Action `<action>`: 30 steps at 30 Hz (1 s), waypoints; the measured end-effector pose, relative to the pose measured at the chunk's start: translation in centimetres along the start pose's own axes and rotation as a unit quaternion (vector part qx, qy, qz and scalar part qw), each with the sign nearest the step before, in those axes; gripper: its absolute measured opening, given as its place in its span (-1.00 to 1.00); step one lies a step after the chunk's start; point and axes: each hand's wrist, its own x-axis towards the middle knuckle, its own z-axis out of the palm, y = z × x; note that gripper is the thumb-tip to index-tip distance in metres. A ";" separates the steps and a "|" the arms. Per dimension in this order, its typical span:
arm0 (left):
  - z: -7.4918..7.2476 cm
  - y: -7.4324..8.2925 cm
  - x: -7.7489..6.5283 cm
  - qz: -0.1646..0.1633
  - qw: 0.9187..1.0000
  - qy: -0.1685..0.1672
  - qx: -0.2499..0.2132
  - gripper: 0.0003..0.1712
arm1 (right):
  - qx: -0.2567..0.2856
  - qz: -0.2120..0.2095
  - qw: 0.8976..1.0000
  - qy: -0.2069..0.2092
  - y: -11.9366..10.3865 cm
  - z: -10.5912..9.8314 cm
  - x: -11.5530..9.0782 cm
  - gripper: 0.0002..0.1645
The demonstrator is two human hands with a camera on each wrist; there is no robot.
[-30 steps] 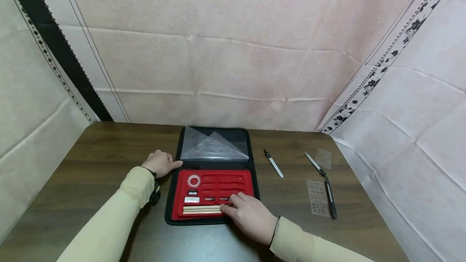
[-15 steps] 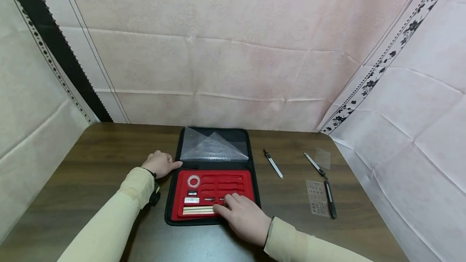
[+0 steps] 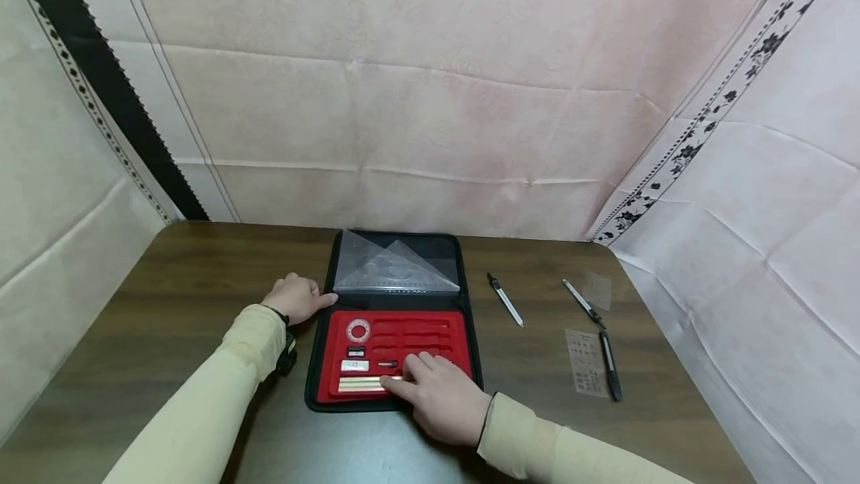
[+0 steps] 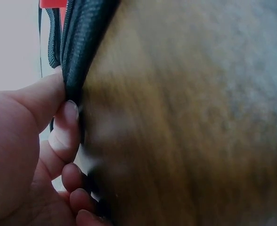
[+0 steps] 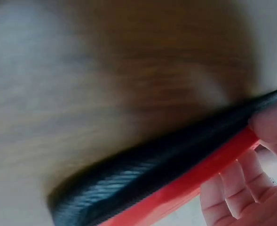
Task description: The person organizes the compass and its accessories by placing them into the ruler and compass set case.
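An opened black zip case (image 3: 311, 387) lies on the table with a red moulded tray (image 3: 416, 317) in its near half. Its left edge is pinched between the thumb and index finger of my left hand (image 3: 295, 297), as the left wrist view shows at the zipper edge (image 4: 79, 56). My right hand (image 3: 443, 398) lies over the tray's lower right part, fingers loosely extended. Its thumb touches the pale pencils (image 3: 359, 385) in the bottom slot and covers their right ends. A white eraser (image 3: 354, 366), a small sharpener-like piece (image 3: 356, 352) and a white ring (image 3: 358, 331) sit in the tray.
Clear set squares (image 3: 390, 271) rest in the case's far half. Right of it on the brown table (image 3: 222, 275) lie a silver-and-black compass-like tool (image 3: 505, 299), another such tool (image 3: 581, 300), a black-ended pen-like tool (image 3: 610, 366) and a clear stencil (image 3: 586, 364).
My right hand has slid left along the pencils, covering more of them and the small dark piece above. The left hand keeps its place at the case's edge.
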 end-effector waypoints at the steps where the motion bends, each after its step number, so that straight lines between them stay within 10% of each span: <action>1: 0.0 -0.1 0.0 0.000 1.000 0.001 0.001 -0.45 | 0.002 0.000 1.000 -0.002 0.0 0.0 0.1 -0.40; 18: -0.3 0.2 -0.2 -0.001 1.000 -0.003 -0.010 -0.45 | 0.056 -0.002 0.996 0.071 3.7 -1.0 -2.0 -0.52; 30: -0.1 -0.2 0.0 0.001 1.000 0.001 -0.011 -0.45 | -0.002 0.225 0.964 0.139 14.2 -2.3 -6.5 -0.60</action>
